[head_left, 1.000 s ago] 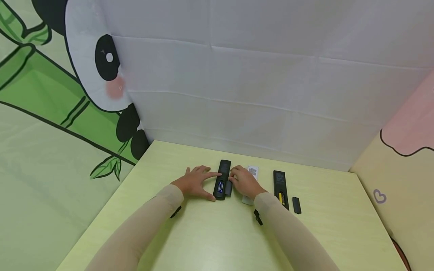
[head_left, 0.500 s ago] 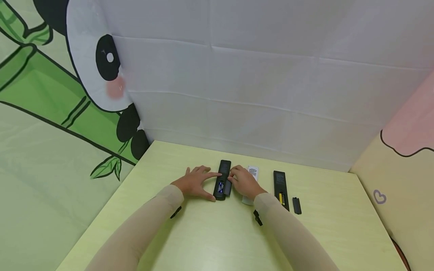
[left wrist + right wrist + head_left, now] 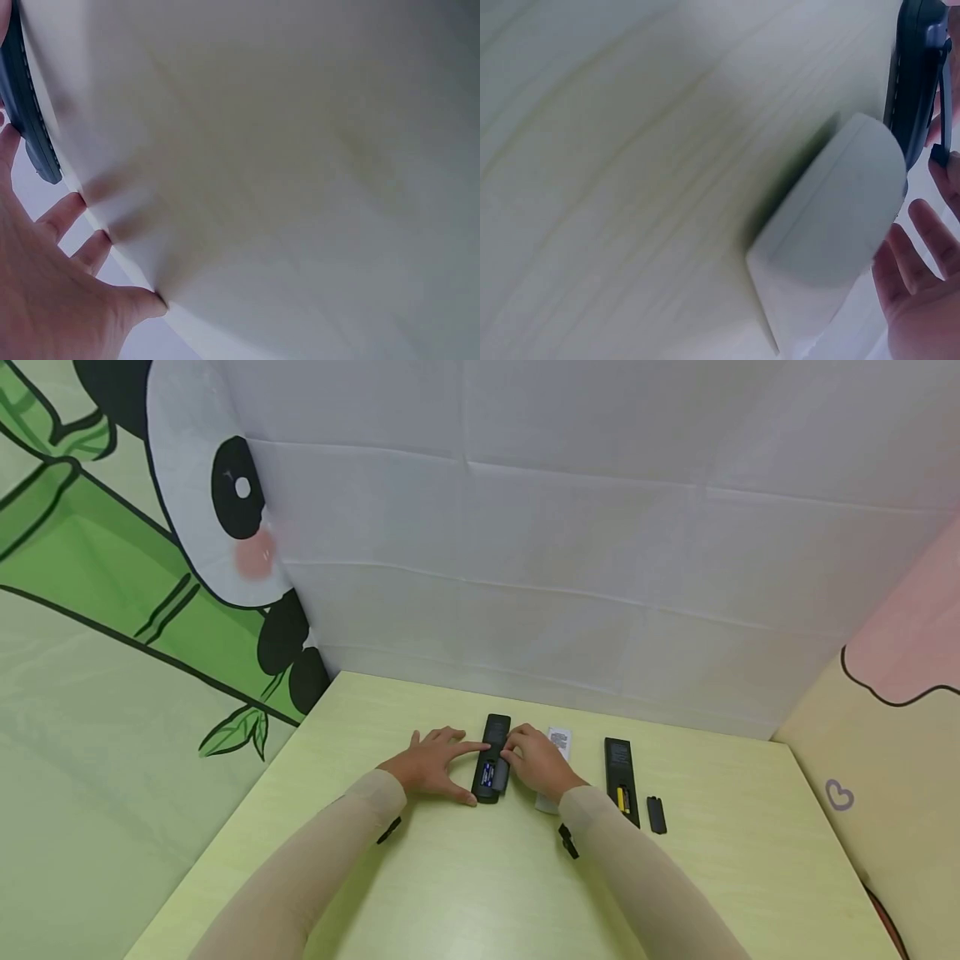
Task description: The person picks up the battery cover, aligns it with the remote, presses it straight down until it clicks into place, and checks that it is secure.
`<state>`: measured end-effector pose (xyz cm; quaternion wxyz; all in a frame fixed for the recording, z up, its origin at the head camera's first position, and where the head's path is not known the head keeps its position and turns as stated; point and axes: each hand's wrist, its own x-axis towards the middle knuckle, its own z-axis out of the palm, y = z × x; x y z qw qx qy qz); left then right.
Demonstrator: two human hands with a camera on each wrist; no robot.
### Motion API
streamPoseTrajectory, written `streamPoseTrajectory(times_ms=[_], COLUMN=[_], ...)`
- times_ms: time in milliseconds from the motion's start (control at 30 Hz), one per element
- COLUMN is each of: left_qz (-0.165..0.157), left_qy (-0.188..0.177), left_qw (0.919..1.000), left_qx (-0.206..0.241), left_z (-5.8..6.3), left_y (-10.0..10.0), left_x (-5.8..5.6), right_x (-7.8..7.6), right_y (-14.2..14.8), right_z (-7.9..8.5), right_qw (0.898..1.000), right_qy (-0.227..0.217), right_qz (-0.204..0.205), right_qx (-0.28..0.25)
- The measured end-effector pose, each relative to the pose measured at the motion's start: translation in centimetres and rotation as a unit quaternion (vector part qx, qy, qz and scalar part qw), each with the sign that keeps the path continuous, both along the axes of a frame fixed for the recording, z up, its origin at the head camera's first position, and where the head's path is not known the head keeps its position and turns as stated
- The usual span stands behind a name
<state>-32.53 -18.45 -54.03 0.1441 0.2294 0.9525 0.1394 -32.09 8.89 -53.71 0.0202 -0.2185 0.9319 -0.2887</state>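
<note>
A black remote control (image 3: 497, 729) lies back side up in the head view, its battery bay showing blue batteries (image 3: 488, 774). My left hand (image 3: 427, 767) is spread at its left side; the straight index finger touches the remote and the thumb reaches its lower left edge. With my right hand (image 3: 542, 763) I pinch a dark battery cover (image 3: 501, 777), tilted over the right part of the bay. The right wrist view also shows the cover (image 3: 946, 105) slanting beside the remote (image 3: 916, 67). Part of the remote (image 3: 26, 105) appears in the left wrist view.
A white remote (image 3: 559, 740) lies partly hidden under my right hand and wrist. Further right is another black remote (image 3: 618, 758) with a yellow battery (image 3: 621, 799) in its bay, and a loose cover (image 3: 656, 815) beside it. A cloth backdrop (image 3: 480, 635) borders the table.
My right hand has shifted slightly left, carrying the battery cover from beside the remote to over the bay's right part. The left hand and the remote have stayed in place.
</note>
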Motion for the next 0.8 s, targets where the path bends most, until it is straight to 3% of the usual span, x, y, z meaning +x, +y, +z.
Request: streamPoseTrajectory(times_ms=[800], left_qz=[0.0], left_qy=[0.001], left_qw=[1.0], left_qx=[0.004], left_z=[-0.07], left_y=[0.01], left_x=[0.22], right_x=[-0.16], right_y=[-0.85], right_z=[-0.45], right_qw=[0.999], right_qy=[0.04], right_qz=[0.006], right_qx=[-0.01])
